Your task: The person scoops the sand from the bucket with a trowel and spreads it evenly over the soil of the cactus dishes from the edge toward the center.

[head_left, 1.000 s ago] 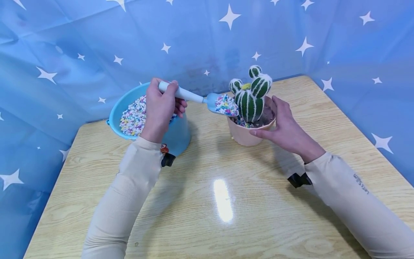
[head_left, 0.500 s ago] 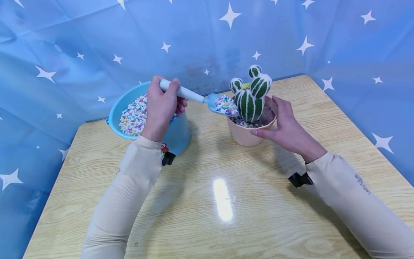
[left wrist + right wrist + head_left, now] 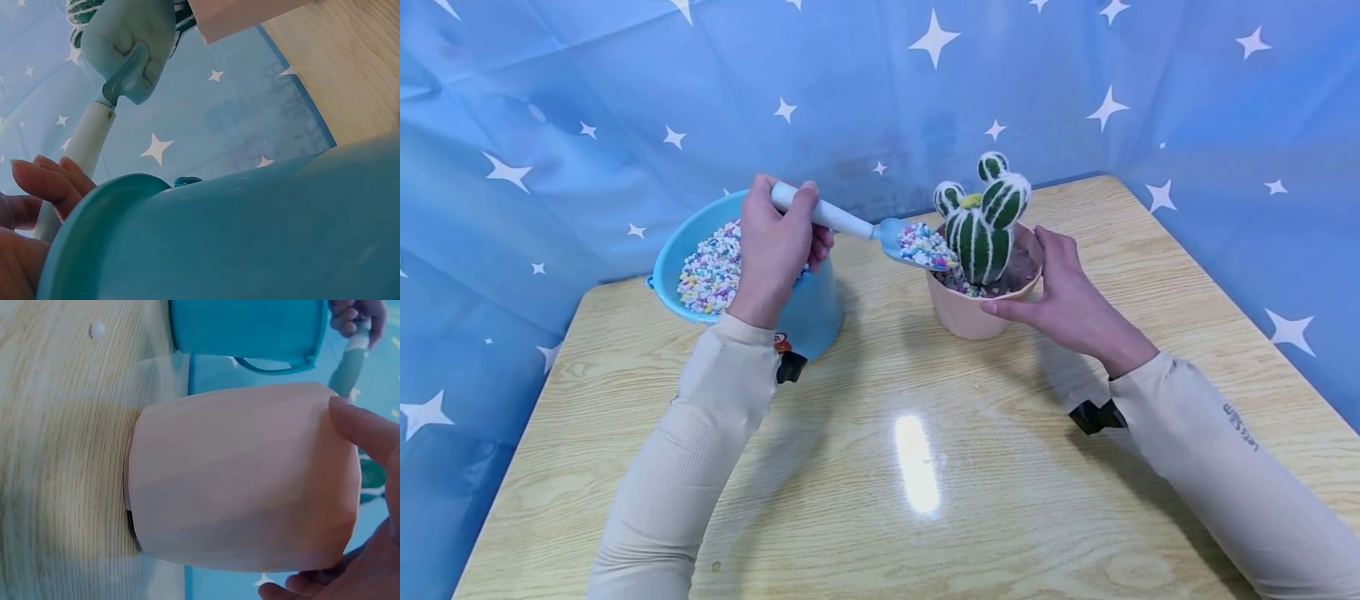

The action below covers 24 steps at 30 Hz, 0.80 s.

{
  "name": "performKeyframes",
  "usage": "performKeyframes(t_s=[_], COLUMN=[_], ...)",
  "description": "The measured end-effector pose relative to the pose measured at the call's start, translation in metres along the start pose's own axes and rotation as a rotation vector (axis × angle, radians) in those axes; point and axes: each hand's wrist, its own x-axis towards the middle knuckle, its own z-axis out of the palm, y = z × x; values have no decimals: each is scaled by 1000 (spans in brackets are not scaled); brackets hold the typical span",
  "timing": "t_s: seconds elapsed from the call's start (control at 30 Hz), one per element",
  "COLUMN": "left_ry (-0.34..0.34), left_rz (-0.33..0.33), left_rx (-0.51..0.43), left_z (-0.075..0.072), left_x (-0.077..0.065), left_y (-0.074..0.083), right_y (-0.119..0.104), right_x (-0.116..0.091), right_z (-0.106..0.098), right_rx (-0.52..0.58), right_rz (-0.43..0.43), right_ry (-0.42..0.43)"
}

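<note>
My left hand (image 3: 775,246) grips the pale handle of a small light-blue trowel (image 3: 838,221). Its blade carries a heap of small multicoloured pebbles (image 3: 923,243), with the tip just over the left rim of a pink flower pot (image 3: 966,317). In the pot stands a green cactus with white woolly stripes (image 3: 977,242), among brown soil and some coloured pebbles. My right hand (image 3: 1067,300) holds the pot's right side, thumb on the near rim and fingers round the far side. From the left wrist view, the trowel's underside (image 3: 128,56) shows beside the pot.
A light-blue bucket (image 3: 820,321) of coloured pebbles (image 3: 711,267) stands at the left, under my left forearm. One white pebble (image 3: 97,329) lies on the wooden table (image 3: 1000,500). A blue star-patterned cloth (image 3: 850,75) hangs behind and at both sides.
The trowel tip has shifted very slightly right over the pot rim. A small pebble beside the pot's base has moved across the table toward me. Both hands keep their hold.
</note>
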Motion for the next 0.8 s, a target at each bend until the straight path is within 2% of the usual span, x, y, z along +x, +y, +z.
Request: performKeyframes(t_s=[0.53, 0.67, 0.8], left_ry=[9, 7, 3], left_rz=[6, 18, 30], left_rx=[60, 71, 73], left_z=[1, 1, 1], left_x=[-1, -1, -1], left_y=[4, 5, 6], right_y=[-3, -1, 0], right_x=[-1, -1, -1], right_z=[1, -1, 0], right_rx=[-2, 29, 32], right_rz=[5, -20, -54], right_ry=[-3, -33, -27])
